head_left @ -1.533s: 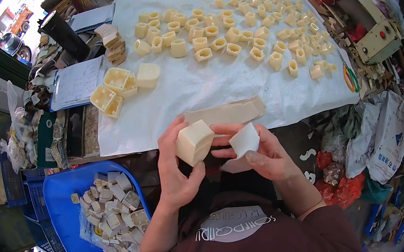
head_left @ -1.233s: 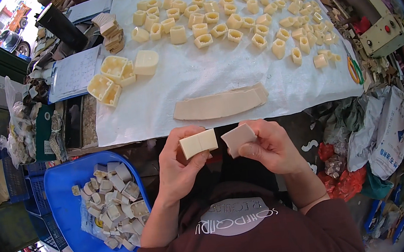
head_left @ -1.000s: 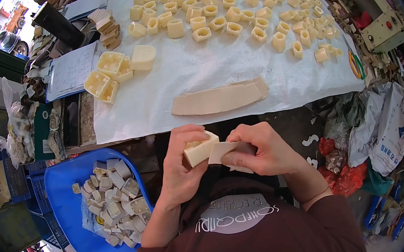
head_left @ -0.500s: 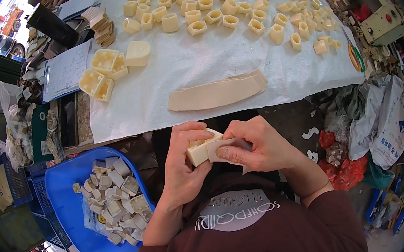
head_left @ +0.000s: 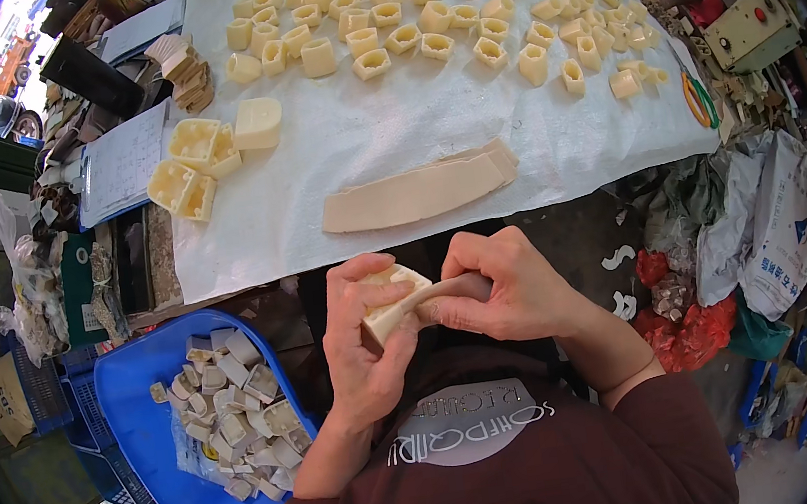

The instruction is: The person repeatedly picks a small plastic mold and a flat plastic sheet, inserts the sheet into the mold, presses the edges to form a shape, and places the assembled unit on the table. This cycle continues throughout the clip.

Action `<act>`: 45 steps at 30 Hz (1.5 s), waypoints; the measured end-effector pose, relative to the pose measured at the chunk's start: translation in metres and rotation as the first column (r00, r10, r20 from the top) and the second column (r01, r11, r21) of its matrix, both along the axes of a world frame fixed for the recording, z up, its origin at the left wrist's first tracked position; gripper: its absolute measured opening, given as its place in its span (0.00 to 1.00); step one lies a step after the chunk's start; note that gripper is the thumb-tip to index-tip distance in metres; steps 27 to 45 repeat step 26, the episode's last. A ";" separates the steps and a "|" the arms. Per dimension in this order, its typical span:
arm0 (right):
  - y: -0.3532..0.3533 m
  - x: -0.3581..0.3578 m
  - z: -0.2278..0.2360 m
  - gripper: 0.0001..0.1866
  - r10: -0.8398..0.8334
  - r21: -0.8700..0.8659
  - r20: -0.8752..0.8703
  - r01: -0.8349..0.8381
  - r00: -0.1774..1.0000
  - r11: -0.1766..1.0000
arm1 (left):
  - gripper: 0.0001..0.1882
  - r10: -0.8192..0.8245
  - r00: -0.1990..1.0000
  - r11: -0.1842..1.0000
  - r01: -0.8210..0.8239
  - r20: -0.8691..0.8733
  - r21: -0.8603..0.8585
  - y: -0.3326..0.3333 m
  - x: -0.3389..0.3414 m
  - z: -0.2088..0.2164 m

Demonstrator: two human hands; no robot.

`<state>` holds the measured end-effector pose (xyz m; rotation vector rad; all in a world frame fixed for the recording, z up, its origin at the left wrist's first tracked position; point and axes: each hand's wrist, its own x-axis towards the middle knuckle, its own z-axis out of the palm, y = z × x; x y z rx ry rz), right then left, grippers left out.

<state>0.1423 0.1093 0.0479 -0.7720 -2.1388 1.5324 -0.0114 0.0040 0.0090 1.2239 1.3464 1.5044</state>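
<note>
Close to the chest, the left hand (head_left: 364, 353) is curled almost shut around a cream block (head_left: 392, 306), thumb on top and fingers wrapped underneath, so only the block's upper face and one end show. The right hand (head_left: 504, 288) is folded in from the other side, its fingers closed over a pale strip (head_left: 454, 291) that it presses against the block; the strip's long axis runs left to right, its near end meeting the block and its far end hidden in the palm. The block sits tilted, one corner toward the table. To the left and below, a blue tub (head_left: 143, 385) holds a heap of pale offcuts (head_left: 232, 414). Beyond the hands, on the white sheet (head_left: 408, 120), a long flat cream slab (head_left: 416, 193) lies crosswise. Farther off stand rows of small hollowed cream pieces (head_left: 435, 16), with larger hollow moulds (head_left: 195, 157) at the left.
</note>
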 end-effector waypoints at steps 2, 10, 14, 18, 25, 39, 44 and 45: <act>0.000 0.002 -0.007 0.14 -0.025 0.015 -0.019 0.026 0.999 1.000 | 0.17 -0.004 1.000 0.999 0.003 0.022 0.041 -0.001 -0.002 -0.004; -0.037 0.015 -0.026 0.22 0.052 0.552 -0.251 0.099 0.967 0.828 | 0.15 0.047 0.974 0.999 -0.040 0.222 -0.035 0.001 -0.005 0.002; -0.052 -0.002 -0.041 0.26 0.255 0.039 0.238 -0.271 0.937 0.962 | 0.13 -0.034 0.969 0.999 0.031 0.246 0.016 0.002 -0.005 0.000; -0.046 -0.009 -0.060 0.43 0.102 -0.363 -0.061 -0.117 0.993 0.924 | 0.14 -0.074 0.904 0.995 0.040 0.421 0.088 0.002 -0.002 0.001; -0.036 -0.013 -0.057 0.57 -0.422 -0.779 -0.561 -0.281 0.712 0.561 | 0.16 -0.107 0.903 0.993 0.077 0.417 0.089 -0.003 -0.009 -0.006; -0.035 -0.013 -0.056 0.57 -0.418 -0.779 -0.560 -0.282 0.716 0.560 | 0.16 -0.115 0.904 0.992 0.083 0.412 0.094 -0.005 -0.011 -0.008; -0.035 -0.013 -0.056 0.57 -0.418 -0.779 -0.560 -0.282 0.716 0.560 | 0.16 -0.115 0.904 0.992 0.083 0.412 0.094 -0.005 -0.011 -0.008; -0.035 -0.013 -0.056 0.57 -0.418 -0.779 -0.560 -0.282 0.716 0.560 | 0.16 -0.115 0.904 0.992 0.083 0.412 0.094 -0.005 -0.011 -0.008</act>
